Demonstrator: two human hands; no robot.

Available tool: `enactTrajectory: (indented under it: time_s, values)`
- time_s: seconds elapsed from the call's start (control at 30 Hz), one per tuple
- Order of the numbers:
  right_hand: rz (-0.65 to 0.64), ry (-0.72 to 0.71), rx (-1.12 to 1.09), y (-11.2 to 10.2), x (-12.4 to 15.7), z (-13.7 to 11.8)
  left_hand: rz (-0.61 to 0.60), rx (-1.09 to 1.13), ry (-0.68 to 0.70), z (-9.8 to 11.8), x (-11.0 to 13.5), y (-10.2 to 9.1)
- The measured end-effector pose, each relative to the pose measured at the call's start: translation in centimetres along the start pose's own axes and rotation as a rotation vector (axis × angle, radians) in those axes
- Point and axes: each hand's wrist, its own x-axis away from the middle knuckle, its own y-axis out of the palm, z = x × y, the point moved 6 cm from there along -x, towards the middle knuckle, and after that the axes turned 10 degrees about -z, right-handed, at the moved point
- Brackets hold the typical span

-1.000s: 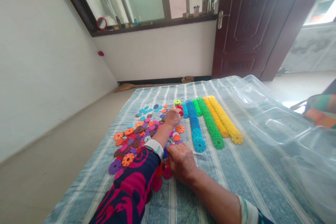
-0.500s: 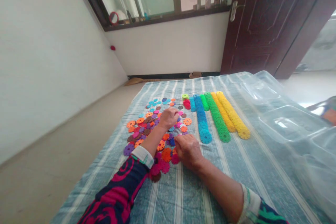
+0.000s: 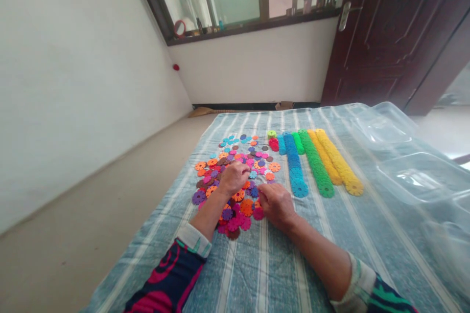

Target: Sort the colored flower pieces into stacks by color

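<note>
My left hand (image 3: 234,177) is over the middle of a loose spread of flower-shaped plastic discs (image 3: 246,207) in orange, pink, purple, brown and blue. Its fingers are curled together, and whatever they pinch is hidden. At the right edge of the spread, my right hand (image 3: 278,204) rests low with fingers bent inward; its fingertips are close to a blue disc (image 3: 254,191), and I cannot make out anything in them. Beyond it lie overlapping rows of discs: a blue row (image 3: 293,161), a green row (image 3: 316,166) and a yellow row (image 3: 340,161), with a short red stack (image 3: 273,144) beside them.
Clear plastic boxes (image 3: 414,176) stand along the right side of the bed-like surface, which has a striped cloth (image 3: 279,274). A white wall (image 3: 73,83) rises on the left. Behind are a window sill with small items and a dark red door (image 3: 378,34).
The view has turned left, so everything sits further right in it. My left hand has drawn back towards me and to the left over the discs. My right hand has hardly moved.
</note>
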Motion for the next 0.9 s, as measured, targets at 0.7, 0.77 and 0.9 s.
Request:
enactTrajectory:
  time_s: [0.7,0.77,0.9]
  values:
    - [0.047,0.014,-0.112,0.1,0.2,-0.2,0.011,-0.166,-0.387,-6.7,-4.1,-2.2]
    - [0.04,0.019,-0.115,0.2,0.3,-0.1,0.026,-0.183,-0.486,-8.1,-4.7,-2.6]
    - [0.026,0.035,-0.115,0.3,0.3,0.0,0.026,-0.195,-0.631,-10.4,-5.3,-3.0]
